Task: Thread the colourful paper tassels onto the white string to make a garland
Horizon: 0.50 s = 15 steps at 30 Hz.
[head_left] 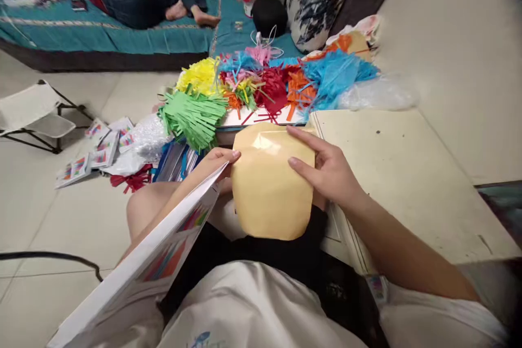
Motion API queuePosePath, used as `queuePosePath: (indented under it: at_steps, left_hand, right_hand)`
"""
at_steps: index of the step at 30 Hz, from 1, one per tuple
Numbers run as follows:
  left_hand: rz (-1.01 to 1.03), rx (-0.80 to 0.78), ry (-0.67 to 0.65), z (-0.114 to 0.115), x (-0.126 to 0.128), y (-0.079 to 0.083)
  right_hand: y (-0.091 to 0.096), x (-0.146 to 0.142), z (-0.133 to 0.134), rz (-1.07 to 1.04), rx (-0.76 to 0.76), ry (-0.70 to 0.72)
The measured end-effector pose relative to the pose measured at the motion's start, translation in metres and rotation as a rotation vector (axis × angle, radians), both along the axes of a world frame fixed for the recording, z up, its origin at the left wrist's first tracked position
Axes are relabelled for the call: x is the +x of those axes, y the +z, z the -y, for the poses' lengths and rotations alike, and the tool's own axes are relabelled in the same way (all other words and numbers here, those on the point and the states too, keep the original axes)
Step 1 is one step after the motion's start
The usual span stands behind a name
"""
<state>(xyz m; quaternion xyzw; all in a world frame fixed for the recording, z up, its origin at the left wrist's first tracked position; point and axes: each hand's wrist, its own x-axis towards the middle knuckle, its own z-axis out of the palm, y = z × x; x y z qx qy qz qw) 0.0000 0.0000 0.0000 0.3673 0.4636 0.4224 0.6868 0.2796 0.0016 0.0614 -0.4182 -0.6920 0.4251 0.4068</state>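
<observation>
A glossy tan sheet [273,196] with rounded corners is held up over my lap by both hands. My left hand [222,160] pinches its upper left edge, the thumb in front and the other fingers mostly hidden. At the right edge my right hand [330,168] grips the sheet, with thumb and index finger lying on its front. A large white packet or folded sheet [163,255] with colourful printed pictures leans along my left forearm, its top corner close to my left hand. Whether that hand also grips the packet, I cannot tell.
Fringed paper in green [191,114], yellow [199,77], red [273,87] and blue [336,76] covers the table ahead. Printed packets [104,147] and clear plastic lie on the floor left, near a folding stool [32,106]. A person lies on the teal sofa [163,38]. A cream cabinet [408,174] stands right.
</observation>
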Motion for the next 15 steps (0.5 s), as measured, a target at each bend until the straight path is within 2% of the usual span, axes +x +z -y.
queuePosePath:
  at_steps: [3,6,8,12,15]
  left_hand:
    - [0.0,0.03,-0.02,0.004,0.003,-0.007]
    - [-0.098,0.138,0.023,0.006,0.001,0.0]
    - [-0.204,0.224,0.059,0.006,-0.002,0.013]
    - [-0.342,0.374,0.107,0.004,0.004,0.053]
    - [-0.429,0.499,0.003,0.003,0.021,0.08]
  right_hand:
    - [-0.001,0.001,0.004,0.069,-0.027,-0.043]
    - [-0.003,0.004,0.007,0.125,0.009,-0.069]
    - [-0.003,0.004,0.01,0.18,0.099,-0.092]
    - [0.006,0.0,0.018,0.261,0.28,-0.154]
    - [0.018,-0.004,0.023,0.319,0.409,-0.208]
